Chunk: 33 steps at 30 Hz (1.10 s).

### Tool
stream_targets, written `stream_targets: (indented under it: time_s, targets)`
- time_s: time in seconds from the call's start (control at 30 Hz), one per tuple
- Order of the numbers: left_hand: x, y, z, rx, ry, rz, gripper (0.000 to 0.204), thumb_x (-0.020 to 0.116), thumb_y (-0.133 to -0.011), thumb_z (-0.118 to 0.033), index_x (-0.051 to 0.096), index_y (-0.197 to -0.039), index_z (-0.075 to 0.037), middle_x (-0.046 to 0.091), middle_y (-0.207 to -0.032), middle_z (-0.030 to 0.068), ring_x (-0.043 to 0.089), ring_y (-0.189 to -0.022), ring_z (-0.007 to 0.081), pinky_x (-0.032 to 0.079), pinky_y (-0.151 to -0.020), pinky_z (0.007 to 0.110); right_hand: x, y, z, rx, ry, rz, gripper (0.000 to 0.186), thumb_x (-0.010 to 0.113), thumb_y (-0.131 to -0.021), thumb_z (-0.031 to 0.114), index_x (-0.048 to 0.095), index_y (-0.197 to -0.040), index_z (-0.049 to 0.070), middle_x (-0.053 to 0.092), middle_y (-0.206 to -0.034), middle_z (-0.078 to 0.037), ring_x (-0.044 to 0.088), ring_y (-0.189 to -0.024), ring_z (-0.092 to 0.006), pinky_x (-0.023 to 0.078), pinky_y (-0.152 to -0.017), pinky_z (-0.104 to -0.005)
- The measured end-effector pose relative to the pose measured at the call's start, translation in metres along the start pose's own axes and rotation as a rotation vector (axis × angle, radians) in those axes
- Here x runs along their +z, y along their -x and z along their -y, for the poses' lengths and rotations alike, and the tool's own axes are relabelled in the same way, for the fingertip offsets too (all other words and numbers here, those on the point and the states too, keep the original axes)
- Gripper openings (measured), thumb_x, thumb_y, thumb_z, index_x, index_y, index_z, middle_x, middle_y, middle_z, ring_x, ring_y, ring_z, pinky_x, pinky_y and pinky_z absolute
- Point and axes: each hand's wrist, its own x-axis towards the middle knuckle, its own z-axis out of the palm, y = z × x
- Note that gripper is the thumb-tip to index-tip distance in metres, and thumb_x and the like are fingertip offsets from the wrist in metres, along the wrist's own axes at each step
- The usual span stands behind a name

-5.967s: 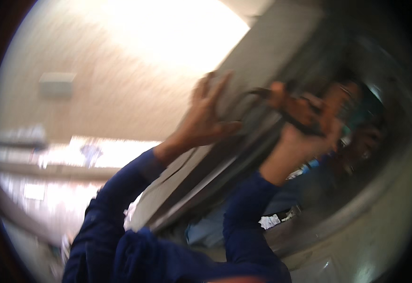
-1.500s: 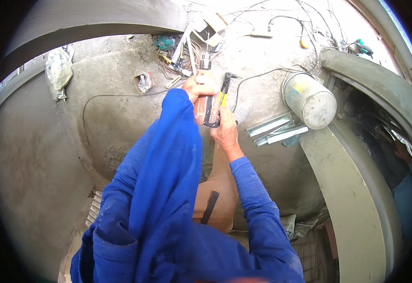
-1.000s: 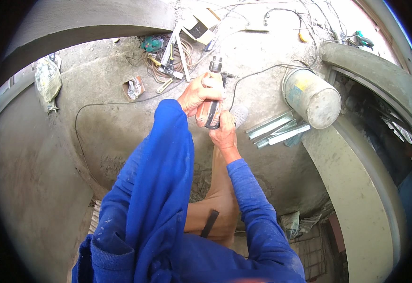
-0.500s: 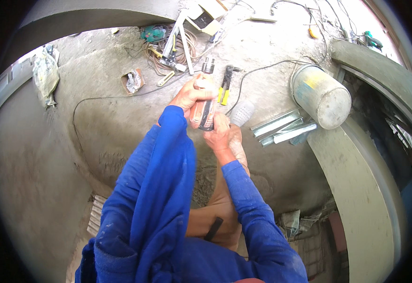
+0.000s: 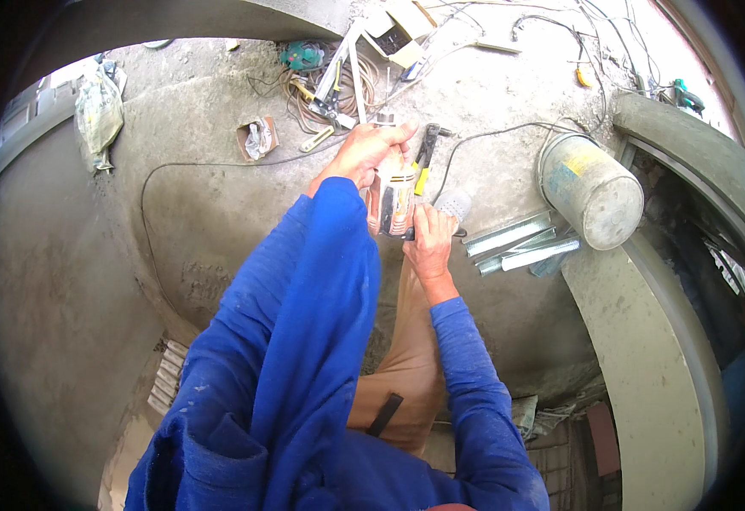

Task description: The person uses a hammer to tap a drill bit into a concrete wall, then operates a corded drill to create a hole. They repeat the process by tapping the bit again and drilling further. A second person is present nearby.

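Note:
A dusty orange-and-black power drill (image 5: 394, 203) is held out in front of me, its chuck end pointing away. My left hand (image 5: 365, 159) is closed around its front part near the metal chuck, which the fingers partly cover. At the rear end, my right hand (image 5: 433, 241) is closed on a black part of the drill, probably the handle; the fingers hide most of it. Just beyond the drill, a yellow-and-black hand tool (image 5: 425, 159) lies on the concrete. A light-coloured perforated shoe (image 5: 455, 203) shows beside my right hand.
A paint-stained bucket (image 5: 598, 192) lies tipped at the right, beside metal channel pieces (image 5: 521, 244). Coiled hose, tools and a green power tool (image 5: 302, 56) are heaped at the far side. A small carton (image 5: 257, 139) stands left of them. A black cable (image 5: 210, 163) crosses the floor.
My left hand has slid forward along the drill to its chuck end. The right hand stays at the rear. The whole scene has shifted slightly right and down in view.

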Motion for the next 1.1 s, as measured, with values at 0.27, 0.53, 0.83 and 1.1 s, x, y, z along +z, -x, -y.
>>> stream_targets:
  time_s: [0.27,0.53,0.83,1.1]
  targets:
    - [0.008,0.009,0.0,0.111,-0.141,0.008,0.027,0.084,-0.096,-0.024,0.075,-0.099,0.002,0.073,-0.087,0.0092,0.068,-0.075,0.0159,0.055,-0.068,0.034,0.002,0.001,-0.01,-0.017,-0.003,-0.005,0.067,0.078,-0.061,0.003,0.066,-0.126,0.002,0.068,-0.121,-0.015,0.061,-0.103,-0.0372,0.047,-0.094,-0.0523]
    - [-0.025,0.016,0.061,0.186,0.313,0.331,0.082,0.095,-0.086,-0.02,0.051,-0.153,-0.003,0.069,-0.125,0.0071,0.068,-0.115,0.022,0.054,-0.107,0.043,0.022,0.016,0.001,0.043,-0.135,-0.138,0.062,0.076,-0.062,0.007,0.067,-0.124,0.003,0.066,-0.111,-0.016,0.062,-0.101,-0.0384,0.046,-0.09,-0.0522]
    - [-0.057,-0.046,0.124,0.322,-0.228,-0.136,0.068,0.086,-0.076,0.004,0.059,-0.138,-0.005,0.07,-0.112,0.0062,0.071,-0.099,0.0248,0.061,-0.092,0.043,0.097,-0.01,-0.017,0.295,-0.609,0.293,0.06,0.089,-0.072,0.009,0.068,-0.128,0.001,0.069,-0.123,-0.017,0.065,-0.115,-0.0373,0.05,-0.099,-0.0484]
    - [-0.11,-0.091,0.14,0.097,-0.557,-0.338,0.065,0.089,-0.081,-0.008,0.063,-0.14,-0.012,0.069,-0.124,0.0086,0.071,-0.098,0.0289,0.061,-0.073,0.05,0.226,-0.069,-0.145,0.801,-0.213,0.271,0.048,0.089,-0.083,0.022,0.07,-0.122,-0.001,0.073,-0.123,-0.025,0.071,-0.117,-0.0405,0.058,-0.1,-0.0507]
